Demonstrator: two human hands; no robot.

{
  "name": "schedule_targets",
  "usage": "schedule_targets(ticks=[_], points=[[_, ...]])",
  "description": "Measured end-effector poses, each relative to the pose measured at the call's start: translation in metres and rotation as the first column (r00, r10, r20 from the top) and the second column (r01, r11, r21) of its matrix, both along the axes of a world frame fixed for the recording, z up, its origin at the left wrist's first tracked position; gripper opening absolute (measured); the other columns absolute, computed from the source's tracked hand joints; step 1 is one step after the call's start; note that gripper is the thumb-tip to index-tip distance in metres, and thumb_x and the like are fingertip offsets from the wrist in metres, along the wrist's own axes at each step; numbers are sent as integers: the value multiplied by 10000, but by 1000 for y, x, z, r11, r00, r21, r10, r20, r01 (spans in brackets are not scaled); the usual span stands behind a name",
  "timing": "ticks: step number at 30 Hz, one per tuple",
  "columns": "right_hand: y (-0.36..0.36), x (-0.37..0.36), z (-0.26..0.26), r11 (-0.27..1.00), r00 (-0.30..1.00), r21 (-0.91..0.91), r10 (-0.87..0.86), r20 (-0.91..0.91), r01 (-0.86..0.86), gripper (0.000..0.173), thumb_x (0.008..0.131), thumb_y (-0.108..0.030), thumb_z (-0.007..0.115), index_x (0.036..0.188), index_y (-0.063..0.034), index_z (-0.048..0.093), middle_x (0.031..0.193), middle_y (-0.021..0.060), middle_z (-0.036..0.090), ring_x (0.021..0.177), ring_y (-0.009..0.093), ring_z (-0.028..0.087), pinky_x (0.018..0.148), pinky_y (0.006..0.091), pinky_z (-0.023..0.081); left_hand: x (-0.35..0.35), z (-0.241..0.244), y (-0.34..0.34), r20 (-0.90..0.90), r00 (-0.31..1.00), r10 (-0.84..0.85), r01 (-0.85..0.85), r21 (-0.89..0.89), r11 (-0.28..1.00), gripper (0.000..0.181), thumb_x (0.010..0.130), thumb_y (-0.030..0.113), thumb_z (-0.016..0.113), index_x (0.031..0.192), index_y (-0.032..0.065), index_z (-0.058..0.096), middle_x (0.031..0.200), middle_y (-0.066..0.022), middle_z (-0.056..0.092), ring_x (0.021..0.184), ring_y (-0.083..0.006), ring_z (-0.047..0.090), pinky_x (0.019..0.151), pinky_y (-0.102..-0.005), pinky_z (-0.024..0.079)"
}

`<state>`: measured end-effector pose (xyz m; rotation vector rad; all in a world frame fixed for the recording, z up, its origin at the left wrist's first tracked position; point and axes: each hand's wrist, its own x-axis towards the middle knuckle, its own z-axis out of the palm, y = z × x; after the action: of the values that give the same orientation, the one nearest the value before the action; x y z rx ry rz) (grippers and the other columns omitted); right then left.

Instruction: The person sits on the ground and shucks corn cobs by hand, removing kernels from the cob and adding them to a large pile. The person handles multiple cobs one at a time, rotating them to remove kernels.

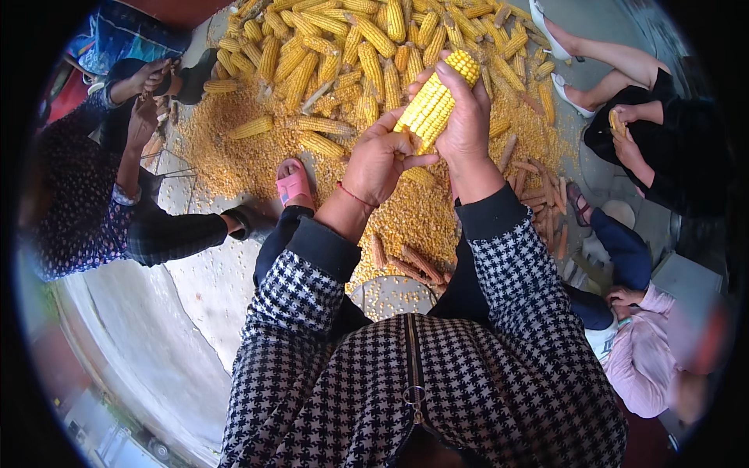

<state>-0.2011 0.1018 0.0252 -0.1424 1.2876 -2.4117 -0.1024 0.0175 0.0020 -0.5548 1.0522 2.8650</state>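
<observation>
Between my two hands a yellow ear of corn point(429, 111) is held up at a tilt, its kernels mostly still on. My right hand point(468, 114) wraps its right side, thumb near the upper end. My left hand point(383, 155), with a red string on the wrist, grips the lower end, where a patch looks stripped of kernels. Below them, loose kernels point(404, 219) cover the floor between my feet. Several bare cobs point(418, 263) lie close in front of me. A heap of whole corn ears point(363, 58) rises beyond my hands.
At the left sits a person in a dotted top point(76, 193), hands together. On the right, a person in black point(661, 134) holds a small piece of corn. Lower right sits a person in pink point(638, 362). Bare cobs point(544, 193) are piled right of my legs. My pink slipper point(294, 182) touches the kernels' edge.
</observation>
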Motion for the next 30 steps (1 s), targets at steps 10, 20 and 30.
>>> schedule_targets(ticks=[10,20,30], points=[[5,-4,-5,998,1000,61,11,-3,-11,351,871,-199,647,1145,-25,517,839,104,621,739,201,647,645,310,551,3,0,-7,32,999,3,1,-114,994,409,891,58,518,1283,-55,491,1195,-128,575,1050,-224,590,838,-468,563],[7,-7,-1,1000,999,2,21,41,-21,273,863,-211,672,1036,-33,559,811,83,636,698,173,653,634,299,553,7,7,-7,-34,999,-4,0,-129,992,408,903,64,530,1289,-58,478,1217,-137,563,1077,-234,583,839,-497,561],[6,-4,1,999,1000,33,6,2,-6,303,852,-229,684,1041,-33,552,797,72,625,692,162,651,630,285,549,5,2,-6,-38,999,-2,-2,-119,993,420,900,56,534,1301,-55,473,1192,-129,588,1039,-222,604,835,-489,566]])
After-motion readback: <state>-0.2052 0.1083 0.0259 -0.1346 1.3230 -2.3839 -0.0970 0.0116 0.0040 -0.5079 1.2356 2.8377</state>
